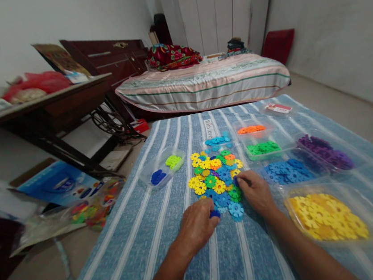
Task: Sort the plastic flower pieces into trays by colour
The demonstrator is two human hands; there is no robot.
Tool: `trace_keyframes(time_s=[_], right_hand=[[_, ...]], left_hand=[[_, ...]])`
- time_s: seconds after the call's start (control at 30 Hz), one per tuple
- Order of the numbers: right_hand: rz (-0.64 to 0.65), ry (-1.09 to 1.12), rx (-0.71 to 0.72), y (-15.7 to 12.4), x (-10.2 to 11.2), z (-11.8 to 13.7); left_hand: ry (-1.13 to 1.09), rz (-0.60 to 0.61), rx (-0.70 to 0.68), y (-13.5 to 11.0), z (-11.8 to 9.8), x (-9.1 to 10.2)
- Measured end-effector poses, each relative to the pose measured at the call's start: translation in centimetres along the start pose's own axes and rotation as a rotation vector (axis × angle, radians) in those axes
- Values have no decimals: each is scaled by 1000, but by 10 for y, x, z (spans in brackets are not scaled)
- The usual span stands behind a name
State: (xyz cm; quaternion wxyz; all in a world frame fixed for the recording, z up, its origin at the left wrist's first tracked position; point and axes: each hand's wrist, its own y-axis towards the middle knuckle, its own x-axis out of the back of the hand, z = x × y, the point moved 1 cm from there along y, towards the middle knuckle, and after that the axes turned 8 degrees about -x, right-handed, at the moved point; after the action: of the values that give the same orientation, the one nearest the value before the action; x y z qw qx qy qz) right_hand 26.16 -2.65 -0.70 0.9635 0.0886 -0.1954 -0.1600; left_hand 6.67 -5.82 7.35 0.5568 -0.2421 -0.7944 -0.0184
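Note:
A loose pile of flower-shaped plastic discs [219,186] in yellow, blue, green and orange lies on the striped cloth. At the pile's near left edge, my left hand [199,221] is closed on a dark blue disc [214,214]. My right hand [255,189] pinches another dark blue disc [235,181] at the right side of the pile; the fingers partly cover it. Left of the pile stands a clear container [139,176] holding dark blue discs [158,177] and lime green discs [173,161].
Clear containers hold yellow discs [328,217], blue discs [288,172], purple discs [325,152], green discs [263,148], orange discs [251,129] and light blue discs [217,141]. A bed [200,84] stands beyond the cloth-covered surface [125,255]. A sewing table [44,104] is at left.

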Motion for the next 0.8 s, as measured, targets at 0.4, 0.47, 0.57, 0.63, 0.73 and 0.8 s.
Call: trace_keyframes(time_s=[0.4,0.47,0.57,0.63,0.73,0.8], right_hand=[[26,-8,-8,-2,1,1],[29,-17,-10,-2,1,1],[22,-21,-7,-1,1,2],[20,-20,-2,-1,1,1],[22,-17,9,-1,1,0],[19,-20,11,-1,0,-1]], left_hand=[[-191,-212,-62,-3,27,30],[-128,-322,-19,2,42,54],[32,-399,72,13,65,89],[151,-383,140,23,79,107],[292,-328,238,36,95,122],[340,-279,287,42,103,127]])
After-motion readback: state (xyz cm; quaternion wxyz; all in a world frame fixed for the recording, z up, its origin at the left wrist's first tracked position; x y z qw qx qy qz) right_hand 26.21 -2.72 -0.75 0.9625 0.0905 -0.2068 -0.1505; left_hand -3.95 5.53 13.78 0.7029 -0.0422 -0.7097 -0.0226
